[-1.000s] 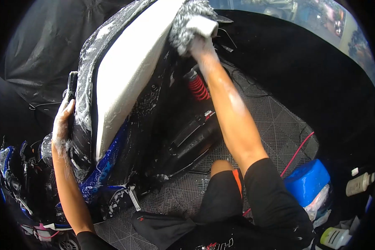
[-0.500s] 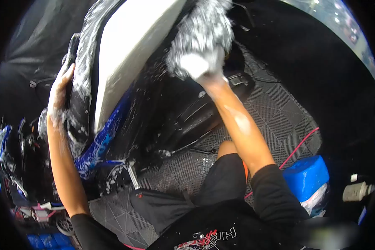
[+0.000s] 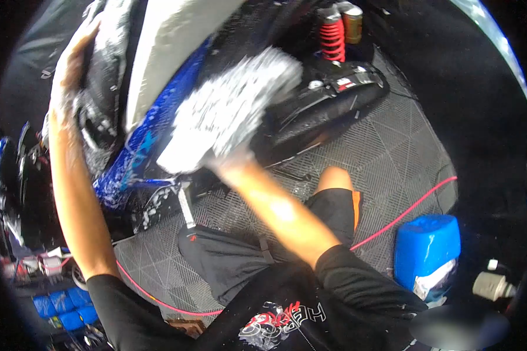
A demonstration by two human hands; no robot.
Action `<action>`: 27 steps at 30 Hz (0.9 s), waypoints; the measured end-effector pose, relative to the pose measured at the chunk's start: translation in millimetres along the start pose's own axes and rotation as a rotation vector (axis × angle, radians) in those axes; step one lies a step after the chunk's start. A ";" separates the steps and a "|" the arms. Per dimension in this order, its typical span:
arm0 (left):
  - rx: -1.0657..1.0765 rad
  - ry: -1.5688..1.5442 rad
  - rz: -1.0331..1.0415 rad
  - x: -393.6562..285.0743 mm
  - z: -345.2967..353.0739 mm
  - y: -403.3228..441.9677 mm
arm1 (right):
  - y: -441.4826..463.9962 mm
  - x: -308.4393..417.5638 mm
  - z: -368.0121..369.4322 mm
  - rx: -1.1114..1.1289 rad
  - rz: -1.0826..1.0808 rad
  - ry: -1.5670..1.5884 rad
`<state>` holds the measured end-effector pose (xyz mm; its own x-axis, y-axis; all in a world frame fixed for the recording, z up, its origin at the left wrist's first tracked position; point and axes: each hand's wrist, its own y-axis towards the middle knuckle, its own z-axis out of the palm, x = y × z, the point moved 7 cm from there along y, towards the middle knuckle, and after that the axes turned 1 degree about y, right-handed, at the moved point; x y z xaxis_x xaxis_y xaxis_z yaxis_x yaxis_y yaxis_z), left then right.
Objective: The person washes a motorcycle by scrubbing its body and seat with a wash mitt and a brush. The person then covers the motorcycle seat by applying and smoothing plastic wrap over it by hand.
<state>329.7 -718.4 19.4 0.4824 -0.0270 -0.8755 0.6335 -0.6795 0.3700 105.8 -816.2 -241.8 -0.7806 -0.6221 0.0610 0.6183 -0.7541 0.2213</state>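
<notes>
Beside a foam-streaked black, white and blue motor scooter [image 3: 216, 50], a shaggy grey-and-white mitt [image 3: 237, 96] in hand

Dark grey ribbed floor tiles [image 3: 380, 137] spread beneath the scooter, which fills the upper part of the view. Foam already lies thick along its long black upper strip [image 3: 111, 58] and in streaks over the glossy blue lower panel [image 3: 137, 158]. The smooth white side panel [image 3: 164, 35] looks faintly beaded. On the long black casing [image 3: 328, 114] to the right hardly any suds show, so that part looks least covered; the mitt hides the bodywork between.

The mitt is at centre, in front of the black bodywork; whether it touches is unclear. The person's right hand [image 3: 231, 159] grips it beside its white cuff, fingers lost in blur. The soapy left hand [image 3: 79, 44] rests at the outer edge of the black strip; whether its grip is closed cannot be told.

Smaller still: a blue plastic container [image 3: 424, 248] at lower right, and a red coil spring [image 3: 332, 41] above the casing, with no foam apparent.
</notes>
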 end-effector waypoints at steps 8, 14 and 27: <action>0.023 -0.047 -0.064 3.1 21.4 -25.8 | -50.2 81.6 -28.2 0.022 -0.075 -0.956; 0.106 -0.034 0.111 -24.9 66.9 -42.7 | 22.7 142.5 44.8 0.270 -0.447 -1.569; -0.596 0.606 0.188 -45.3 -94.6 -317.3 | -84.0 -97.4 151.9 0.954 -0.081 -1.734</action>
<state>164.1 -432.2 -28.9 0.7426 0.4094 -0.5300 0.6402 -0.2015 0.7414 116.0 -660.2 -118.5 -0.4005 0.6824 0.6115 0.8024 -0.0611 0.5937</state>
